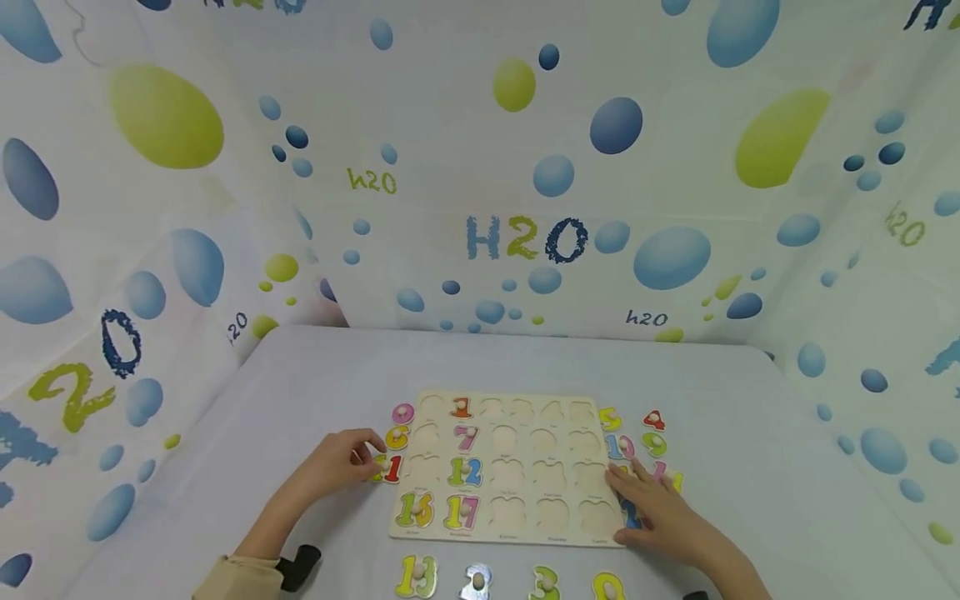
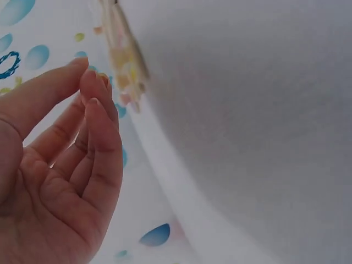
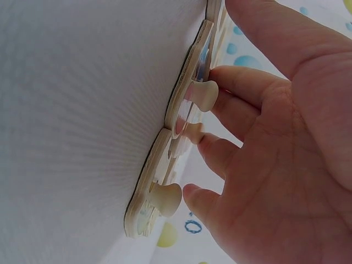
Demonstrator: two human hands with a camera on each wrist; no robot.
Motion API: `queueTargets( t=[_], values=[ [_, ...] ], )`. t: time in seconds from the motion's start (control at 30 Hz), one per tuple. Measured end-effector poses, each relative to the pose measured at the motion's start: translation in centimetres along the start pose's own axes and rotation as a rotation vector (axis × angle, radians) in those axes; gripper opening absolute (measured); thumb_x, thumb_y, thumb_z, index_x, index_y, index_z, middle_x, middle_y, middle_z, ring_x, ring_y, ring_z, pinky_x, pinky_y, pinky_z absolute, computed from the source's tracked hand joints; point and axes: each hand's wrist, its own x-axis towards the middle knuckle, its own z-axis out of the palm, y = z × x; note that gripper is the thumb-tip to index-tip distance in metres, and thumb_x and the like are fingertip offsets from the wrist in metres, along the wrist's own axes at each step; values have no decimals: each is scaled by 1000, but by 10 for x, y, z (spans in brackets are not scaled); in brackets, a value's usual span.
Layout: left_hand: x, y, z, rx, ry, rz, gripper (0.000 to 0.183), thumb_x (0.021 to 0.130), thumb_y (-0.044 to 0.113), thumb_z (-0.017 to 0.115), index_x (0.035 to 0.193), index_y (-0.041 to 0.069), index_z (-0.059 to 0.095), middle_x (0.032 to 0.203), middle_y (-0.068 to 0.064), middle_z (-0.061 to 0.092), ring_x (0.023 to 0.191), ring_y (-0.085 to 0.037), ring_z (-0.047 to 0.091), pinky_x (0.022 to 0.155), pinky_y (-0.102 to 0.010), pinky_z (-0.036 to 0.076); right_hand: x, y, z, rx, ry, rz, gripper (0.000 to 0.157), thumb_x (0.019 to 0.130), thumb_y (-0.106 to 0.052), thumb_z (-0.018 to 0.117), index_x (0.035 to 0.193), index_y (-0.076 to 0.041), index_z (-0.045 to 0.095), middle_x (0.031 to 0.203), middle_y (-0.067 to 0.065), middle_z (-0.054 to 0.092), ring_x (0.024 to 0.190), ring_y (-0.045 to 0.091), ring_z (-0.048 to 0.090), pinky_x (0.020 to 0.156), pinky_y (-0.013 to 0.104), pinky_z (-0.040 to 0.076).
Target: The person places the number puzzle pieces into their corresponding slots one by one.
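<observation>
A wooden number puzzle board [image 1: 498,538] lies on the white table. At its left edge, my left hand [image 1: 341,460] has bent fingers close over the 11 piece [image 1: 393,469], partly covering it. In the left wrist view, thumb and fingertips come close together with no piece visible between them. My right hand [image 1: 663,510] lies at the board's right edge, fingers extended, over several number pieces, including a dark blue one [image 1: 631,514]. In the right wrist view, its fingertips are beside the wooden knobs [image 3: 204,95] of the pieces.
In the board sit pieces 1 [image 1: 461,407], 7 [image 1: 466,438], 12 [image 1: 465,472], 16 [image 1: 415,509] and 17 [image 1: 462,512]. Loose pieces lie around it: 6 [image 1: 397,437] at left, 5 [image 1: 610,419] and 4 [image 1: 654,419] at right, 3 [image 1: 545,583] in front.
</observation>
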Motion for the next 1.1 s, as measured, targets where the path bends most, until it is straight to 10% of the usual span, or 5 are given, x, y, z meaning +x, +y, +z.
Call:
queueTargets(
  t=[0.57, 1.1],
  values=[
    [13, 4, 9, 54, 62, 69, 14, 74, -2, 71, 76, 8, 61, 63, 5, 49, 56, -11, 46, 48, -23, 41, -2, -1, 4, -12, 17, -14, 79, 79, -47, 67, 139, -1, 43, 143, 17, 38, 133, 47, 15, 97, 70, 6],
    [33, 30, 38, 56, -40, 91, 15, 75, 0, 72, 73, 7, 60, 59, 5, 49, 54, -10, 46, 47, -23, 40, -1, 2, 1, -22, 11, -3, 80, 79, -48, 67, 140, -2, 42, 143, 17, 37, 133, 46, 14, 97, 69, 6]
  ],
)
